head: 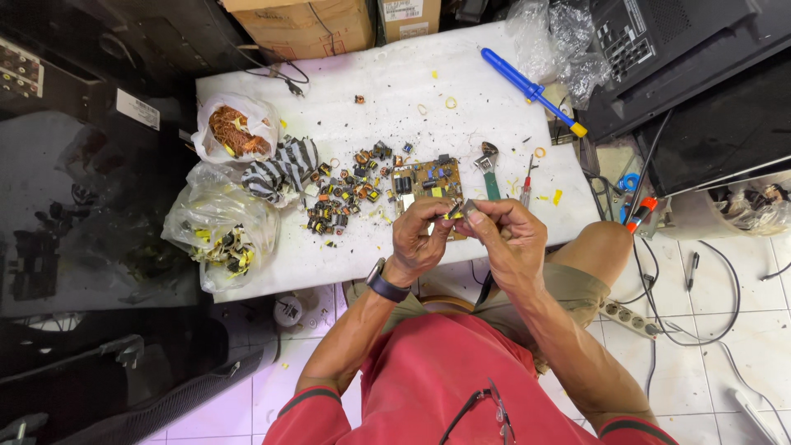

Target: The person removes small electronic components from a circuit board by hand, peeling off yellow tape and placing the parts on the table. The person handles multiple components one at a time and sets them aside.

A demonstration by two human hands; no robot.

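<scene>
White foam sheeting (395,91) covers the low work table, bordered by dark television casings (709,74) and cardboard boxes (305,25). At its left edge sit clear plastic bags (216,227), one holding copper wire (235,132). A brown circuit board (428,179) lies beside a scatter of small transformers (342,202). Just over the near edge, the left hand (418,239) and right hand (504,235) close their fingers around one small yellow-taped component (463,212), pinched between both sets of fingertips. The risk appears to be slippage: a hard pull could send the piece flying to the tiled floor (741,330), or nick a fingertip on a sharp pin.
</scene>
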